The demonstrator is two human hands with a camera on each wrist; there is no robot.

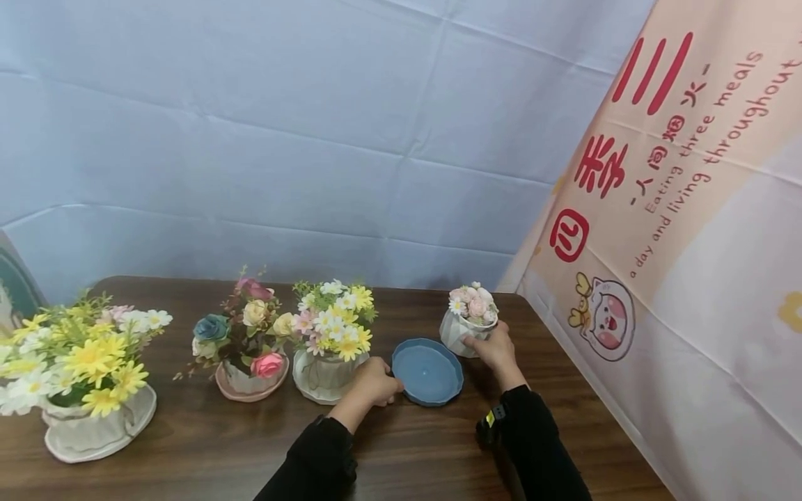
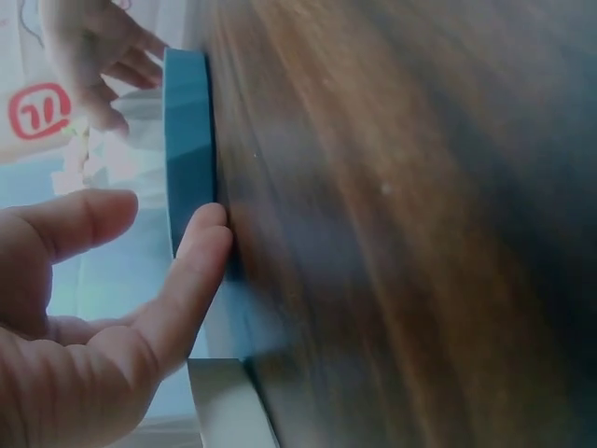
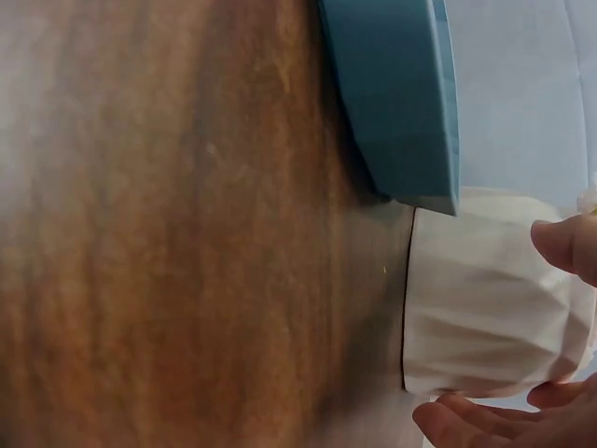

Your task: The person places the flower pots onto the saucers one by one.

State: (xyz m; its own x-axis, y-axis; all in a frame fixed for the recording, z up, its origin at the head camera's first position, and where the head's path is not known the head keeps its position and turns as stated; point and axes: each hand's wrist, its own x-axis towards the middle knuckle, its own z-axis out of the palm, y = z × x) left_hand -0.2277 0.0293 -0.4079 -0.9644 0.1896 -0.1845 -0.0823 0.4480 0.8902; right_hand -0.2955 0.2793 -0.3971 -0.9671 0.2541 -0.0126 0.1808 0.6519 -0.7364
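A white faceted flowerpot [image 1: 455, 336] with pale pink and white flowers [image 1: 474, 304] is at the table's right, behind and right of a round blue saucer [image 1: 428, 372]. My right hand [image 1: 493, 348] grips this pot, thumb on the near side and fingers round the other, as the right wrist view shows. Whether the pot's base touches the table I cannot tell. At the saucer's left edge is my left hand [image 1: 374, 384]. In the left wrist view its fingers [image 2: 191, 271] reach the saucer's rim low by the table, while the thumb [image 2: 93, 219] stands apart from them.
Just left of my left hand stands a white pot [image 1: 326, 376] with yellow and white daisies on a white saucer. Further left are a pot of mixed roses [image 1: 244, 381] on a pink saucer and a large daisy pot [image 1: 88, 431]. A printed cloth [image 1: 677, 292] hangs along the right.
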